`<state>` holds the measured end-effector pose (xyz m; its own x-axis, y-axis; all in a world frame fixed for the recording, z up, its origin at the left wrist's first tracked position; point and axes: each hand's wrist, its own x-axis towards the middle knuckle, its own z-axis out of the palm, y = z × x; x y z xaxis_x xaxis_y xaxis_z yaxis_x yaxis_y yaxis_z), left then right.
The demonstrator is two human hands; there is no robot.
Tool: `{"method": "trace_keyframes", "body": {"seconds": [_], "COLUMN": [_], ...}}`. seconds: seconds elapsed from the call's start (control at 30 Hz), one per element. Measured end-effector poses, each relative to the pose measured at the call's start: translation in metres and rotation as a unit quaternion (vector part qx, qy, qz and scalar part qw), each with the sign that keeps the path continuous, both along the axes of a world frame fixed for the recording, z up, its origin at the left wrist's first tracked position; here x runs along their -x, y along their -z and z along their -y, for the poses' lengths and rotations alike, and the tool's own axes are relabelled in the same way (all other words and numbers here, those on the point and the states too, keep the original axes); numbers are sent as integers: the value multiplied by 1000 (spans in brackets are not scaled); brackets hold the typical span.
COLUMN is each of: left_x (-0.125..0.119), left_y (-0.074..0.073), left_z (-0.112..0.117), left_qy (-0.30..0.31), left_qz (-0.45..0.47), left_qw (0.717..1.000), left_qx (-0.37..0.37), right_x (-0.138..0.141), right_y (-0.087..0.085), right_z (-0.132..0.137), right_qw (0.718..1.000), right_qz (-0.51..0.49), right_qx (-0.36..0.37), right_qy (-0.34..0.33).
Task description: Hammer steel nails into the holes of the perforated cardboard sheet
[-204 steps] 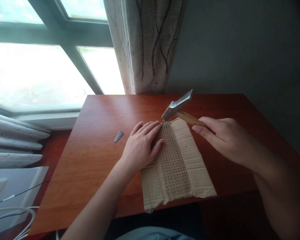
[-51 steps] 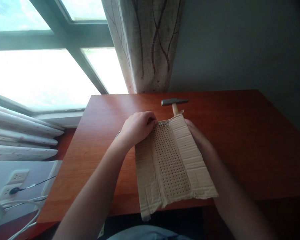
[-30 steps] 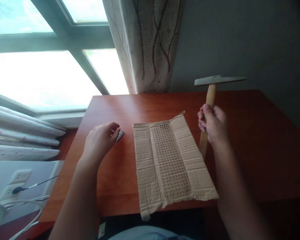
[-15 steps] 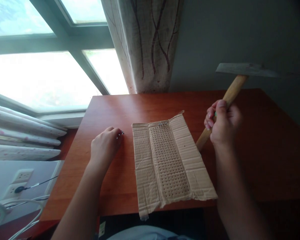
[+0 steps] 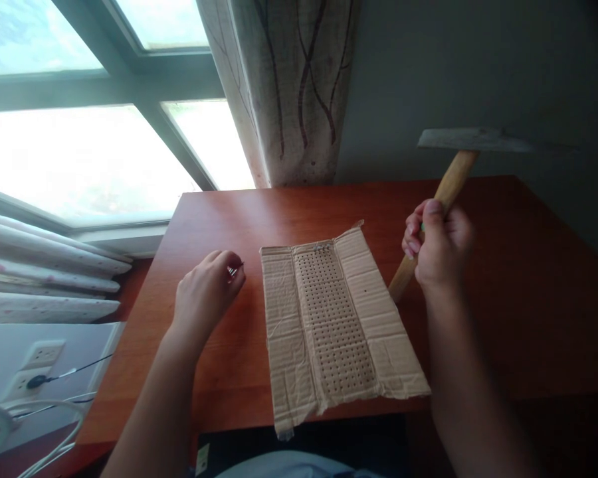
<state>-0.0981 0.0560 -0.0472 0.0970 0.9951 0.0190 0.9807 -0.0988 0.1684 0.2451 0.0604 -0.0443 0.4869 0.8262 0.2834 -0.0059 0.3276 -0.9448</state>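
A person's right hand [image 5: 437, 244] wraps mid-handle around a hammer [image 5: 454, 178], probably head-heavy and steadiest gripped by its wood, held up right of a cardboard sheet [image 5: 331, 318]. Left of the sheet, nails [image 5: 233, 271], likely light, stiff and best pinched mid-shank, show inside the half-curled left hand [image 5: 203, 287]; whether it grips any is unclear.

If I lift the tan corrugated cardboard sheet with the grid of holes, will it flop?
The tan cardboard sheet is probably light, judging by its corrugated make. Its side flaps may bend at the long creases beside the holed middle strip. Being ragged at its near end, it might tear if pinched there.
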Motion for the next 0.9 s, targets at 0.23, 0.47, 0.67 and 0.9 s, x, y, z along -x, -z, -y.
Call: {"method": "trace_keyframes", "body": {"seconds": [0.23,0.47,0.67,0.9], "left_x": [-18,-70,-86,-85], "left_y": [-35,-43,-31,-26], "left_z": [-2,-10,-26,-24], "left_qy": [-36,87,137,160], "left_qz": [432,552,444,411], "left_qw": [899,829,885,897], "left_qx": [-67,7,-1,-8], "right_x": [0,-2,-3,-2], "right_y": [1,2,3,3], "right_z": [-1,-1,-2,-2], "right_qw": [1000,1000,1000,1000], "right_qz": [11,1,12,7], "right_qx": [7,9,17,14], "right_qy": [-4,-1,3,3]}}
